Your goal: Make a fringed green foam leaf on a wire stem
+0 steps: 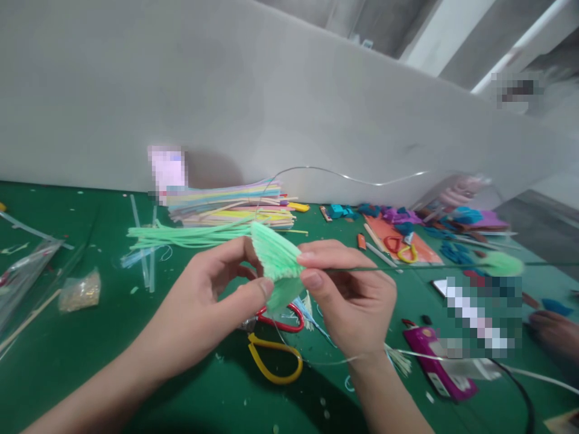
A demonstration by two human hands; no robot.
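Observation:
A light green, ribbed petal-like piece (277,256), apparently made of fuzzy pipe cleaners, is raised over the table between my two hands. My left hand (221,289) is closed on its left edge, thumb in front, with the other fingers partly hidden behind it. At its right corner, my right hand (350,289) pinches it between thumb and forefinger. A thin silvery wire (346,176) arcs above the piece, and more wire loops below it. Under my hands lie scissors (275,377) with one yellow and one red handle.
Bundled coloured pipe cleaners (230,208) and loose green pipe cleaners (185,235) lie behind. A small clear bag (80,290) is at left. Rightward are a purple box (436,361), another pair of scissors (402,247), felt-like scraps and another person's hand (554,331). A pale wall stands behind.

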